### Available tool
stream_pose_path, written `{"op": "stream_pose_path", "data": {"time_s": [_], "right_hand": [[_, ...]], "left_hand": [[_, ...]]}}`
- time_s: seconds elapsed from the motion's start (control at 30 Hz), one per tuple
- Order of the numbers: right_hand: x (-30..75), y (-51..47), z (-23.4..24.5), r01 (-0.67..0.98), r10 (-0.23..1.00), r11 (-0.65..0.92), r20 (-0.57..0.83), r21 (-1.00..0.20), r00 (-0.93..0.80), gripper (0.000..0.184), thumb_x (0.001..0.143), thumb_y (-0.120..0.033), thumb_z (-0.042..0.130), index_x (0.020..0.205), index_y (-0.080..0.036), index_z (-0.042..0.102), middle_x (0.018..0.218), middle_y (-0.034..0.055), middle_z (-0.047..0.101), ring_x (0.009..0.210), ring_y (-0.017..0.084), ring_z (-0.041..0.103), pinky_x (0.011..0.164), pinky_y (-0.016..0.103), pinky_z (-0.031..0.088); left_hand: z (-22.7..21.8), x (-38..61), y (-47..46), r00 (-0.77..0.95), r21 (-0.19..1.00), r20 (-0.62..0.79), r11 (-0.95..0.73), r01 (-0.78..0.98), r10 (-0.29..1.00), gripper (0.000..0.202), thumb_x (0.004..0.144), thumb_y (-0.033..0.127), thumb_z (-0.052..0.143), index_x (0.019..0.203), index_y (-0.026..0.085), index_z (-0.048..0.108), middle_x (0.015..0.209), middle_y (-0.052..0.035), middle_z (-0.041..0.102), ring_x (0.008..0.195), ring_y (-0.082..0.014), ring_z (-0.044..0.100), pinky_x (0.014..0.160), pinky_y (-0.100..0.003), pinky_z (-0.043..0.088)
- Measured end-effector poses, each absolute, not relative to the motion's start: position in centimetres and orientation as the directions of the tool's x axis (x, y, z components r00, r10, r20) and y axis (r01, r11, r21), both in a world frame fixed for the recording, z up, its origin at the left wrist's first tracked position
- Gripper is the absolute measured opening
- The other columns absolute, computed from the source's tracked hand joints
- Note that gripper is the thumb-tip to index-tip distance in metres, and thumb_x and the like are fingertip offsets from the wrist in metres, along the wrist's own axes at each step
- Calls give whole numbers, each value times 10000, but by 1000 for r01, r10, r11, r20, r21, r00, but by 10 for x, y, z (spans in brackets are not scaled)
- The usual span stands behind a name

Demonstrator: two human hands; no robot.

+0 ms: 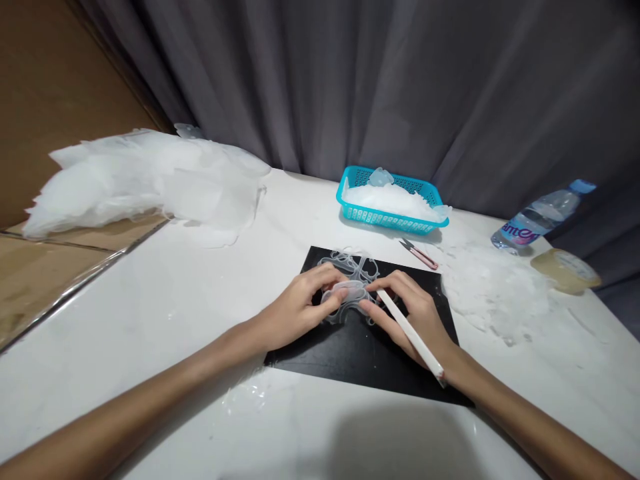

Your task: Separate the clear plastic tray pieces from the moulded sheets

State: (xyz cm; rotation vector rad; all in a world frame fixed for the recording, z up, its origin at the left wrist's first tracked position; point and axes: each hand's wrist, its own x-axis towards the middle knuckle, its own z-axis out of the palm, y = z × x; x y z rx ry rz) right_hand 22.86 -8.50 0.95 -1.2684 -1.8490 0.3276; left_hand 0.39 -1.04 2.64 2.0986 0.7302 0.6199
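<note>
A translucent molded piece [353,289], apparently soft plastic or silicone with curled loops and an oval part, lies over the black mat [320,363]. My left hand [305,297] is closed on its left side, thumb and fingers pinching the oval part. My right hand [413,313] is closed round a slim white stick-like tool [407,330], which slants back across the palm toward the wrist. The right fingertips are at the piece's right edge. Whether the tool has a blade at its front end cannot be made out.
Behind the mat are red-handled thread snips [420,255] and a turquoise basket [395,222] of white pieces. A heap of translucent sheets [150,177] stands at left. Loose scraps [500,293], a water bottle [537,220] and a tape roll [565,270] lie at right.
</note>
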Motion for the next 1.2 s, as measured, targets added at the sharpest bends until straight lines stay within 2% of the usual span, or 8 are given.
{"op": "stream_pose_path", "data": {"time_s": [0.13, 0.27, 0.43, 0.73, 0.8, 0.9, 1.0, 1.2], "right_hand": [[226, -86, 5, 672, 845, 469, 512, -573, -153, 25, 1001, -213, 661, 1025, -213, 653, 920, 37, 673, 862, 201, 624, 799, 338, 497], [224, -88, 5, 645, 837, 496, 518, -582, -177, 96, 1034, -166, 570, 1039, -220, 649, 928, 40, 675, 866, 197, 621, 828, 348, 500], [224, -89, 8, 639, 821, 529, 528, -558, -218, 106, 1036, -172, 555, 1043, -218, 650, 908, 44, 665, 844, 199, 605, 815, 362, 498], [229, -87, 8, 690, 806, 530, 547, -492, -229, 117, 1021, -152, 557, 1001, -211, 656, 869, 47, 679, 812, 208, 601, 794, 384, 490], [229, -88, 9, 717, 784, 518, 593, -465, -182, 119, 1008, -142, 580, 1055, -215, 662, 909, 58, 691, 846, 218, 624, 799, 389, 511], [230, -93, 13, 789, 687, 504, 717, -352, -119, 257, 975, -114, 622, 1197, -239, 658, 972, 80, 696, 894, 249, 647, 810, 419, 530], [226, -102, 19, 816, 581, 541, 792, -202, -189, 408, 933, -102, 672, 1293, -293, 644, 952, 67, 703, 870, 261, 650, 817, 436, 517], [209, -106, 22, 800, 588, 595, 719, -76, -369, 345, 956, -340, 732, 1282, -261, 653, 927, 75, 732, 858, 270, 661, 812, 432, 493]], "left_hand": [[22, 6, -12, 693, 804, 175, -508, 309, 699, 246, 1067, 393, 537, 979, 197, 658, 964, -17, 592, 902, -178, 570, 838, -316, 443], [21, 9, -12, 695, 828, 151, -473, 299, 703, 233, 1022, 426, 626, 986, 197, 654, 980, -16, 614, 894, -174, 584, 808, -290, 450], [22, 11, -12, 739, 881, 109, -409, 238, 665, 236, 1055, 391, 579, 1135, 221, 721, 1130, -38, 735, 1055, -205, 667, 947, -305, 469], [26, 14, -16, 702, 893, 59, -351, 280, 709, 300, 1052, 434, 572, 988, 188, 732, 950, -11, 729, 907, -184, 658, 842, -276, 462], [27, 16, -18, 675, 919, 33, -288, 269, 737, 303, 1040, 445, 592, 974, 184, 731, 928, -8, 718, 888, -177, 643, 816, -269, 459], [28, 18, -19, 612, 975, -17, -123, 186, 790, 294, 1009, 453, 637, 976, 170, 711, 922, -12, 697, 869, -169, 632, 789, -260, 472], [32, 20, -20, 579, 991, -133, 126, 52, 804, 270, 966, 439, 698, 1014, 176, 658, 873, 5, 669, 767, -142, 627, 727, -246, 491], [40, 23, -30, 618, 881, -292, 456, -122, 730, 213, 933, 333, 745, 1025, 198, 609, 972, -14, 684, 912, -162, 687, 836, -264, 551]]}}
